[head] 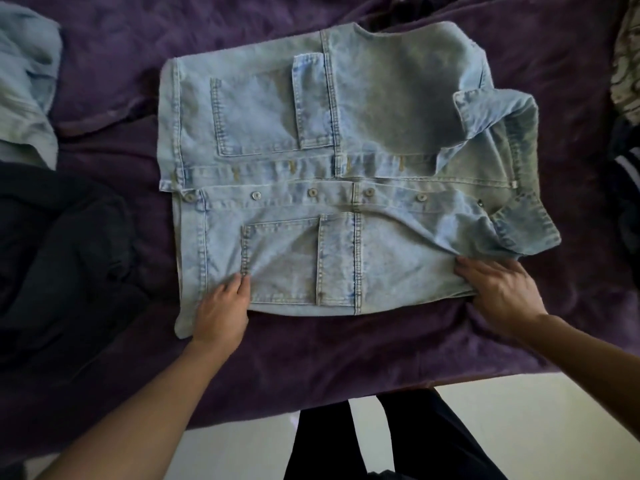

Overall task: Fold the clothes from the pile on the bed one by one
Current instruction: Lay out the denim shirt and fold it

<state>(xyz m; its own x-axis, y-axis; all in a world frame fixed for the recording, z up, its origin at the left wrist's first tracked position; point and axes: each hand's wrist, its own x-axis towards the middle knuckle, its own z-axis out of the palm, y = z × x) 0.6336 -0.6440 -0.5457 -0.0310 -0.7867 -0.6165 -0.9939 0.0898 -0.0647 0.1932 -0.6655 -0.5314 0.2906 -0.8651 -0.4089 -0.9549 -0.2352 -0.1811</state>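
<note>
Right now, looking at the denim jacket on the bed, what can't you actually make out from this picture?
All in the head view:
- Denim jacket: its sleeves are folded out of sight under the body.
- Left hand and right hand: both lie on the near edge; whether fingertips tuck under the cloth is hidden.
- Dark garment: too dark to identify.
- Light blue garment and patterned cloth: cut off by the frame edges.

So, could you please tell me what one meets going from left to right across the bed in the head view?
Dark garment → left hand → light denim jacket → right hand → dark clothes with a white stripe at the right edge.
</note>
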